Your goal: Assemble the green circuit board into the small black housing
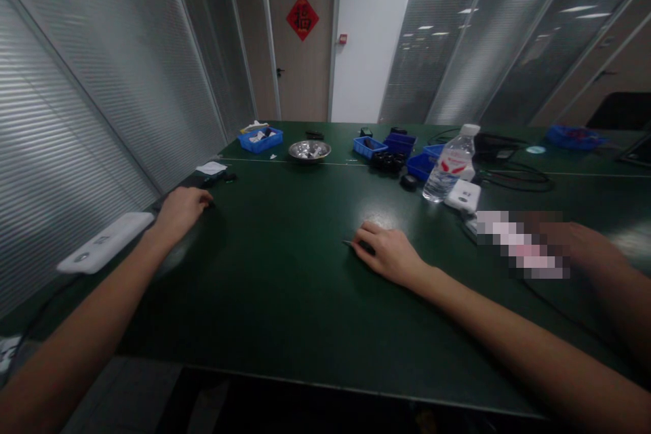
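While both forearms lay on the green table [285, 298], the right hand [389, 254] rested palm down near its middle, fingers curled narrow over a slim dark stick [350, 243]. Only the stick's tip showed, poking out toward 9 o'clock, so its long axis seemed to run from 9 to 3. The left hand [182, 213] sat well apart at 10 o'clock, loosely closed, its fingertips at a small dark piece [209, 204]; whether it gripped that piece could not be told. A white power strip [104, 242] lay just beside that wrist. At 3 o'clock was another person's hand [590, 244]. Farther off stood a water bottle [450, 164] at 1 o'clock and a metal bowl [309, 150] at 12, with a blue tray [260, 140] near it
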`<state>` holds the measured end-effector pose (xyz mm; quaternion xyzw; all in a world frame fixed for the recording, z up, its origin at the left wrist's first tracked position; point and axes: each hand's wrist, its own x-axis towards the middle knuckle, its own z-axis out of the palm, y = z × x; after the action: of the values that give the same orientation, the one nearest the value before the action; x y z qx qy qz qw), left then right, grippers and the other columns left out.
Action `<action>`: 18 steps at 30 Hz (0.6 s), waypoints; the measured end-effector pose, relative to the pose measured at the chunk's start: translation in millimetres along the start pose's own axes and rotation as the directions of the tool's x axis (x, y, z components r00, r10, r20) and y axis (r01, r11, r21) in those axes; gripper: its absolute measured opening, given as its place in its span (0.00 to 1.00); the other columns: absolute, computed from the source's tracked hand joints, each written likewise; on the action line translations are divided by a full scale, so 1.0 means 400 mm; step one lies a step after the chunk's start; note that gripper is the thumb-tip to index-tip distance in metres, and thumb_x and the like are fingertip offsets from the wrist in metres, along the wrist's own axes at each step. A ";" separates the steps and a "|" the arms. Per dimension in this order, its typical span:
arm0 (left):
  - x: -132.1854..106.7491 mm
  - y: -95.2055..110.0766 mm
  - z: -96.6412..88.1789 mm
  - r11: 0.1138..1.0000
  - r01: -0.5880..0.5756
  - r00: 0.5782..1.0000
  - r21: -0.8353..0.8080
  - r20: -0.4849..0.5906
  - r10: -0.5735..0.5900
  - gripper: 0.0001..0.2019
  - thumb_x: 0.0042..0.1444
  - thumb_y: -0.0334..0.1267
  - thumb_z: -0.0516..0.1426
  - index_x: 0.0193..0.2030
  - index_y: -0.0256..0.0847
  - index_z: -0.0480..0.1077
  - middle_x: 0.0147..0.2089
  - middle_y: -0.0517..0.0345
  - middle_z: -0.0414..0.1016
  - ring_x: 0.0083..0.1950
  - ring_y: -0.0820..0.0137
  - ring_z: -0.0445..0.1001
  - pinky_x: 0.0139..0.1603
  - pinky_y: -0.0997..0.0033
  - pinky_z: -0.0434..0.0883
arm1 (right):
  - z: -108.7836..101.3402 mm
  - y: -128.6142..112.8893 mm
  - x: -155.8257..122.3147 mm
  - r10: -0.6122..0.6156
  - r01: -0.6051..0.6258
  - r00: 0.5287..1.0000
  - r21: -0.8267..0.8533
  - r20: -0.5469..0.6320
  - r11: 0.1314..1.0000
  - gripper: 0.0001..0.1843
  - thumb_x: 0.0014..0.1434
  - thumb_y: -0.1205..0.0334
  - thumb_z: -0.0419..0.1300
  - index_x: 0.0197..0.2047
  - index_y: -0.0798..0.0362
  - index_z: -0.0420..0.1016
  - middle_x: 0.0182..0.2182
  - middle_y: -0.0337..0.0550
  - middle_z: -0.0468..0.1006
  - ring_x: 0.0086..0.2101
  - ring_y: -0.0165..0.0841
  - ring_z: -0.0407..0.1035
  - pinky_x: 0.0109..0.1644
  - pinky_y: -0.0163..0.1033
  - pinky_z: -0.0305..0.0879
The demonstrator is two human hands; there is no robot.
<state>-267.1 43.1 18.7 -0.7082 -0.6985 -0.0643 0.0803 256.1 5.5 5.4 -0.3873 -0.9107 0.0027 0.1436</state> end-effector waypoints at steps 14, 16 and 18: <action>0.022 -0.025 0.000 0.999 -0.029 1.000 -0.031 0.004 0.029 0.12 0.58 0.35 0.59 0.46 0.42 0.83 0.44 0.50 0.84 0.45 0.56 0.80 0.51 0.61 0.72 | 0.004 -0.004 -0.001 -0.003 0.003 1.000 -0.004 -0.024 1.000 0.12 0.71 0.55 0.53 0.44 0.51 0.74 0.41 0.43 0.75 0.32 0.31 0.68 0.32 0.36 0.54; 0.020 -0.023 0.004 0.999 -0.034 0.999 -0.005 -0.008 0.034 0.14 0.58 0.36 0.57 0.46 0.43 0.83 0.45 0.50 0.83 0.45 0.55 0.80 0.51 0.60 0.72 | 0.003 -0.002 0.000 0.003 -0.002 0.999 0.015 -0.045 1.000 0.11 0.71 0.55 0.54 0.43 0.51 0.74 0.40 0.43 0.76 0.31 0.31 0.67 0.31 0.36 0.54; 0.017 -0.025 0.011 1.000 -0.020 1.000 0.013 -0.013 0.020 0.16 0.59 0.37 0.55 0.49 0.42 0.82 0.48 0.49 0.83 0.47 0.53 0.79 0.51 0.59 0.73 | 0.001 -0.002 0.001 0.009 -0.002 0.996 0.078 -0.089 0.997 0.11 0.69 0.53 0.56 0.42 0.51 0.72 0.36 0.41 0.76 0.29 0.30 0.66 0.31 0.36 0.54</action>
<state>-277.0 50.9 16.2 -0.7141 -0.6913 -0.0635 0.0902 255.3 5.3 5.0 -0.3837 -0.9015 0.0212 0.1989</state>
